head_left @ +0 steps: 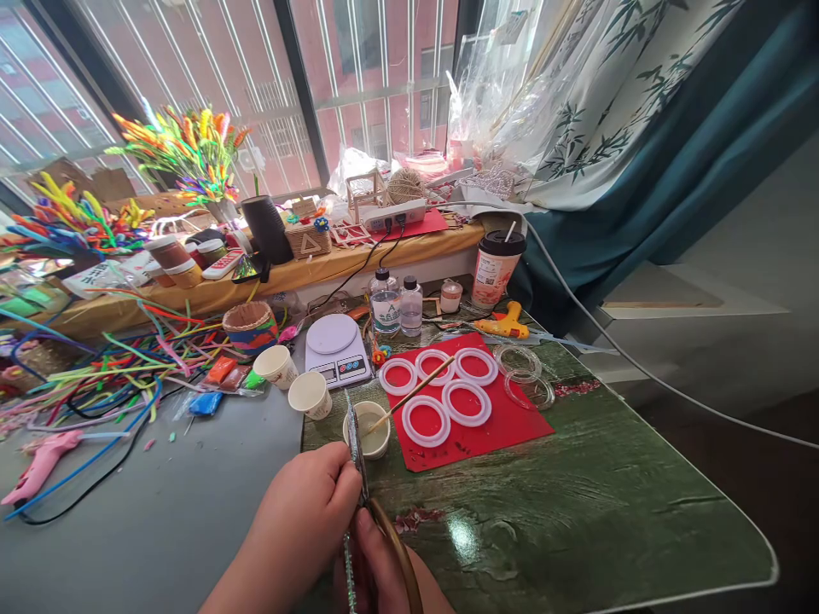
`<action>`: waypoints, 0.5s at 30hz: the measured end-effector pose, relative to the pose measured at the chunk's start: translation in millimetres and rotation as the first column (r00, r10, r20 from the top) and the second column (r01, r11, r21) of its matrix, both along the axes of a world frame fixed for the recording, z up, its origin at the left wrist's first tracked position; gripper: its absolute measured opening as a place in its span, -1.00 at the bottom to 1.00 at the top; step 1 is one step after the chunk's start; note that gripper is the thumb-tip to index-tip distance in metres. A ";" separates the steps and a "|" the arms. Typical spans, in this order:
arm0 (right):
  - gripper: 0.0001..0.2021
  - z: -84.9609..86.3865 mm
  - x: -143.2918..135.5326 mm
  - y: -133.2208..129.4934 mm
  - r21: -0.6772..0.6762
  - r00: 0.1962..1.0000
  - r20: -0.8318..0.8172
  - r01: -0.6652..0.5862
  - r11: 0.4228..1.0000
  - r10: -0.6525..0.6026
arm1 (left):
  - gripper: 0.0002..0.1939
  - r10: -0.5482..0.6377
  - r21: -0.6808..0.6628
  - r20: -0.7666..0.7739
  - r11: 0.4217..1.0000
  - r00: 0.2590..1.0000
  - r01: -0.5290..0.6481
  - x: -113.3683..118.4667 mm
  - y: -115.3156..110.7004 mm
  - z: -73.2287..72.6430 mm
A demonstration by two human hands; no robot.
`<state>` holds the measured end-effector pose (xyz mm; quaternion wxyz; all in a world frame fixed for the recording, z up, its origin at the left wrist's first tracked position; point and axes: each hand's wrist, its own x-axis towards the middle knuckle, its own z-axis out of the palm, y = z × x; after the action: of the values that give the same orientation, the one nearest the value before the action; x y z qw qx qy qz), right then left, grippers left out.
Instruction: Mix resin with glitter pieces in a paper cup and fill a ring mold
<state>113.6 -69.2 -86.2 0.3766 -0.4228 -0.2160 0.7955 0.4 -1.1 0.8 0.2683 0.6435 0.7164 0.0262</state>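
Observation:
My left hand (311, 503) is closed, its thumb and fingers pinched around a thin, glittery strip (349, 573) that hangs below them. My right hand (379, 550), partly hidden behind the left, grips scissors (356, 439) by their bronze-coloured handles. The blades point away from me, close beside my left fingers. Just beyond the blade tips stands a paper cup (386, 431) of cloudy liquid, with a wooden stick (419, 390) leaning out of it. White ring-shaped moulds (426, 421) lie on a red sheet (512, 426) to the right.
Two paper cups (310, 396) and a white scale (333, 336) stand ahead. Behind are clear bottles (386, 307), an orange glue gun (505, 321) and a drink cup (496, 271). Colourful pipe cleaners (134, 358) and a pink glue gun (44, 465) lie left. A cable (576, 307) crosses right.

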 end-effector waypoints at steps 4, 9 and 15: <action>-0.16 -4.1 -7.9 -2.9 -0.030 0.998 -0.044 0.032 0.999 -0.033 | -0.68 -0.002 0.000 -0.009 1.000 1.000 0.002 -0.7 -0.6 0.4; -0.16 -17.1 -6.9 -0.9 -0.015 0.999 -0.044 0.029 0.999 -0.030 | -0.68 -0.004 0.001 -0.019 1.000 1.000 0.004 -0.2 -1.3 3.6; -0.22 -18.8 6.3 5.3 0.021 0.987 -0.135 -0.088 0.996 0.090 | -0.67 -0.010 -0.006 -0.028 1.000 1.000 0.010 1.2 0.9 5.8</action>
<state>119.9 -63.9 -105.0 0.3577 -0.3547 -0.2146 0.8367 1.5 -0.2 6.6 0.2603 0.6467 0.7168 0.0134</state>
